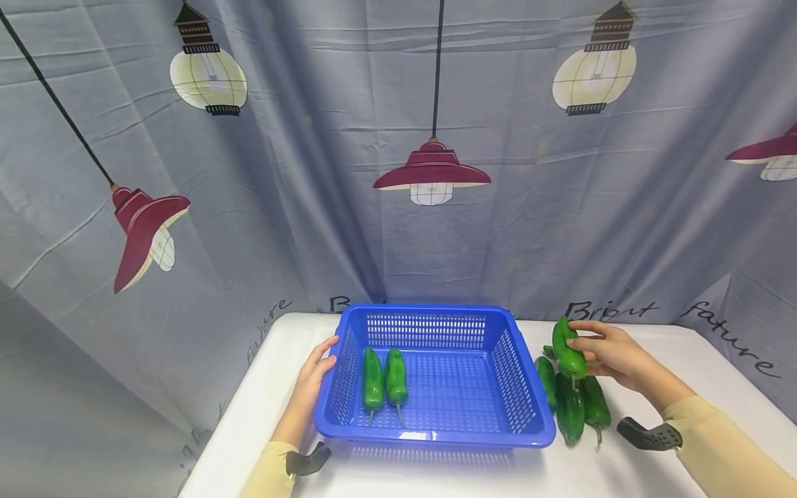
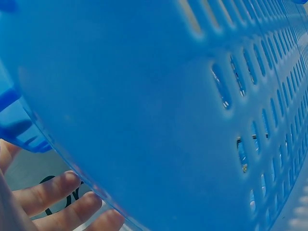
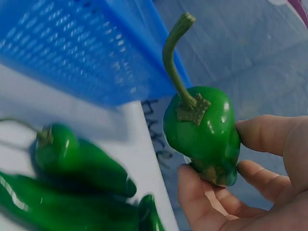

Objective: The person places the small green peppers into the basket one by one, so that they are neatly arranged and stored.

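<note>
My right hand [image 1: 613, 353] pinches a green pepper [image 1: 568, 349] between thumb and fingers, raised over other peppers at the basket's right. In the right wrist view the held pepper [image 3: 202, 127] shows its curved stem toward the camera. Beneath it lie several more green peppers [image 1: 569, 409] on the table. Inside the blue basket [image 1: 436, 436], two green peppers [image 1: 373, 380] lie side by side toward the left. My left hand [image 1: 311, 377] touches the basket's left side with its fingers extended; the left wrist view has its fingertips [image 2: 89, 202] against the outer wall.
The white table [image 1: 261, 387] carries the basket and the loose peppers. Behind it hangs a grey curtain [image 1: 349, 228] printed with lamps and lettering. A dark strap piece [image 1: 650, 436] sticks out from the right wrist, another [image 1: 308, 460] from the left.
</note>
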Action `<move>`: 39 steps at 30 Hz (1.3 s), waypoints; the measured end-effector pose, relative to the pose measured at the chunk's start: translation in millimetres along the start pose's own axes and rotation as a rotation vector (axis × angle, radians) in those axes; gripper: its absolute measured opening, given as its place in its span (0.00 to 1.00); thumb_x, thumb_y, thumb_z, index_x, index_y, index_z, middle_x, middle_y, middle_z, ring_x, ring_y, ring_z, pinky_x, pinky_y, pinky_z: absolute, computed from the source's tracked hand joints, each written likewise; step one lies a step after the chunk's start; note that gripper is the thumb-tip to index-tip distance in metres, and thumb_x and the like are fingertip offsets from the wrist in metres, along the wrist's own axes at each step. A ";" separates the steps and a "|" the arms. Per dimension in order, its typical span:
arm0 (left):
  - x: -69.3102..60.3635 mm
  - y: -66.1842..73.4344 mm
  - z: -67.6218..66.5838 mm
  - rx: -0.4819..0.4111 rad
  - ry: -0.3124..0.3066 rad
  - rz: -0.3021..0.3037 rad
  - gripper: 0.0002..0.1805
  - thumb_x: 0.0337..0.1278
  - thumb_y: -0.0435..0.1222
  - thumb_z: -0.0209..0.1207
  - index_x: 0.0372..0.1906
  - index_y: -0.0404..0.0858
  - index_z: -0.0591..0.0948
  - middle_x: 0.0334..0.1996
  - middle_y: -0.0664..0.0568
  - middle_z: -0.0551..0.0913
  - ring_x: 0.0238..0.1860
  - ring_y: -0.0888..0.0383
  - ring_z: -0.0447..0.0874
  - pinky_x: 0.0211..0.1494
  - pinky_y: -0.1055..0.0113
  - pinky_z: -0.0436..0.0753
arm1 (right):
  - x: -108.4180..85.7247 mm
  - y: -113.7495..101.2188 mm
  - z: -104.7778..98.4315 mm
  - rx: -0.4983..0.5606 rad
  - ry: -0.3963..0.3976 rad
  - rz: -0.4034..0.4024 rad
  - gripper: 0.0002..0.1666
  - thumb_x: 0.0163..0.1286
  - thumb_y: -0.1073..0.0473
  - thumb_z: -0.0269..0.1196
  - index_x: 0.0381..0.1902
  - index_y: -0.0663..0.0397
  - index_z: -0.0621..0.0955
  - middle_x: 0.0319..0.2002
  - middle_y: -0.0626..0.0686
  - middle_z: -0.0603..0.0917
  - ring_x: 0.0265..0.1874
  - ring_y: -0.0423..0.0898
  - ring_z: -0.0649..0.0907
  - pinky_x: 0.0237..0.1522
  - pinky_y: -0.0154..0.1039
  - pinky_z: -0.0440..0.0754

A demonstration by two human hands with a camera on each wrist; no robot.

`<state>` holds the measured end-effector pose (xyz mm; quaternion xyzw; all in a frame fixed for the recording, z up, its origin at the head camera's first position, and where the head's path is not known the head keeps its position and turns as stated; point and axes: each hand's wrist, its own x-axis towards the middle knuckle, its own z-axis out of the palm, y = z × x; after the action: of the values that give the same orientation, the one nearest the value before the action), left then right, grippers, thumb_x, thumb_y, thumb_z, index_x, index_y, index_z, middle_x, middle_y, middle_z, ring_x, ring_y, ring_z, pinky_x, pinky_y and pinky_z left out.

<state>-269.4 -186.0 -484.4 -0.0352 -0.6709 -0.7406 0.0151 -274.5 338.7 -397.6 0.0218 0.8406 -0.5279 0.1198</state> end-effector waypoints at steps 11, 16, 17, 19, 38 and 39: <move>1.9 -0.6 -0.9 0.010 0.000 -0.003 0.27 0.76 0.33 0.43 0.75 0.34 0.64 0.58 0.28 0.77 0.42 0.60 0.85 0.45 0.65 0.86 | 11.1 -45.7 34.2 0.066 -0.072 -0.062 0.41 0.78 0.58 0.57 0.78 0.70 0.52 0.64 0.70 0.73 0.44 0.40 0.86 0.47 0.44 0.90; 2.9 -1.6 -1.3 -0.013 -0.009 0.008 0.27 0.76 0.32 0.43 0.75 0.32 0.63 0.61 0.26 0.74 0.42 0.60 0.85 0.46 0.66 0.86 | 15.8 -64.0 55.1 0.086 -0.124 -0.089 0.42 0.77 0.58 0.58 0.78 0.69 0.53 0.66 0.72 0.72 0.46 0.42 0.86 0.46 0.45 0.90; 3.1 -1.9 -1.2 -0.016 -0.012 0.009 0.27 0.76 0.32 0.44 0.76 0.32 0.63 0.62 0.26 0.73 0.42 0.61 0.85 0.46 0.66 0.86 | 17.0 -66.7 59.1 0.097 -0.135 -0.093 0.41 0.77 0.59 0.58 0.78 0.69 0.53 0.67 0.73 0.70 0.46 0.43 0.86 0.47 0.45 0.90; 3.0 -2.3 -1.0 -0.017 -0.016 0.011 0.27 0.75 0.33 0.44 0.75 0.32 0.63 0.62 0.27 0.73 0.41 0.61 0.84 0.45 0.67 0.86 | 19.5 -71.2 67.5 0.103 -0.147 -0.101 0.40 0.77 0.60 0.58 0.78 0.68 0.54 0.68 0.73 0.69 0.46 0.44 0.86 0.46 0.46 0.90; 2.0 -1.5 -0.1 0.003 -0.005 0.010 0.27 0.75 0.33 0.45 0.75 0.32 0.64 0.62 0.27 0.74 0.42 0.61 0.84 0.46 0.67 0.86 | 51.7 -93.9 144.7 0.145 -0.186 -0.075 0.33 0.73 0.67 0.60 0.73 0.65 0.64 0.66 0.73 0.69 0.53 0.59 0.83 0.46 0.52 0.90; 2.0 -1.8 -0.1 0.005 -0.005 0.010 0.27 0.76 0.33 0.44 0.75 0.32 0.64 0.63 0.27 0.73 0.42 0.61 0.84 0.46 0.67 0.85 | 53.4 -94.1 148.7 0.143 -0.185 -0.074 0.33 0.72 0.67 0.60 0.73 0.65 0.64 0.66 0.73 0.69 0.53 0.59 0.83 0.46 0.52 0.90</move>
<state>-271.5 -185.9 -486.0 -0.0402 -0.6726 -0.7387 0.0173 -315.1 159.6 -388.1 -0.0496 0.7864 -0.5902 0.1756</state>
